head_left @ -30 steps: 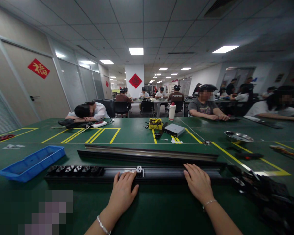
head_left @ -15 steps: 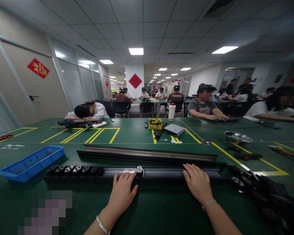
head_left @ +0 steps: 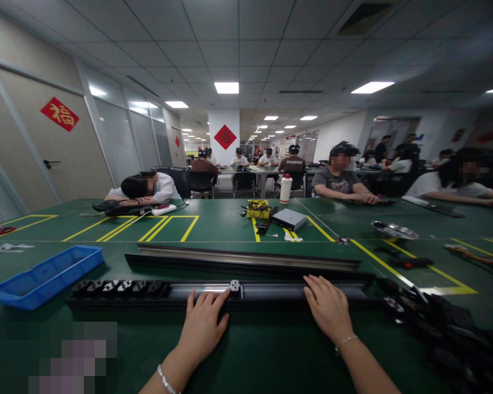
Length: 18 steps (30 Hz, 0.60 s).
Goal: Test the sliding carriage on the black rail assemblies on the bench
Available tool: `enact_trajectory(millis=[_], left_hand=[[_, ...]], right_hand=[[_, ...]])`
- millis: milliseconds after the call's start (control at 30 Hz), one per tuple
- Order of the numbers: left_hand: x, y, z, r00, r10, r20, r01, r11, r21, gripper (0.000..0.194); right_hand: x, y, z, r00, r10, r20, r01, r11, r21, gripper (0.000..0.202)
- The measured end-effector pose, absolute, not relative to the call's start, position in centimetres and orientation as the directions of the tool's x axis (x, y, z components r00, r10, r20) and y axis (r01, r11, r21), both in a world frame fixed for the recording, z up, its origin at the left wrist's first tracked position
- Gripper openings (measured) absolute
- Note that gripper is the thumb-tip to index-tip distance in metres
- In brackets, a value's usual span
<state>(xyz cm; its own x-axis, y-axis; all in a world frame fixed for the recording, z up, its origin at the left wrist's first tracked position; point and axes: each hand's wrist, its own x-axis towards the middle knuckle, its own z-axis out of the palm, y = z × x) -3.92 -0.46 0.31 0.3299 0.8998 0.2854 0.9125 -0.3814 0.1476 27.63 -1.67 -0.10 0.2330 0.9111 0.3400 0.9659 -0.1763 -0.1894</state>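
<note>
A long black channel rail lies crosswise in front of me on the green table. Several black blocks with pale faces sit in a row in its left end. One small block with a whitish top stands alone near the rail's middle. My left hand rests over the rail with fingers spread, its index fingertip at that lone block. Farther right, my right hand lies with outstretched fingers across the rail, holding nothing I can see. Behind it lies a second long rail.
A blue tray stands at the left. Dark parts are heaped at the right, touching the rail's end area. Farther back are a metal bowl, a grey box, a yellow block with cables and a bottle. People sit around the table.
The whole view has shifted slightly to the left. Both hands keep nearly the same pose on the rail, and the lone block stays beside my left fingertips.
</note>
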Motion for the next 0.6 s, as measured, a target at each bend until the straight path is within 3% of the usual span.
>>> enact_trajectory(millis=[600], left_hand=[[-3.12,-0.87,0.16,0.382,0.878,0.289,0.901,-0.423,0.095,0.059]], right_hand=[[27.61,-1.6,-0.42,0.223,0.901,0.373,0.971,-0.171,-0.168,0.048]])
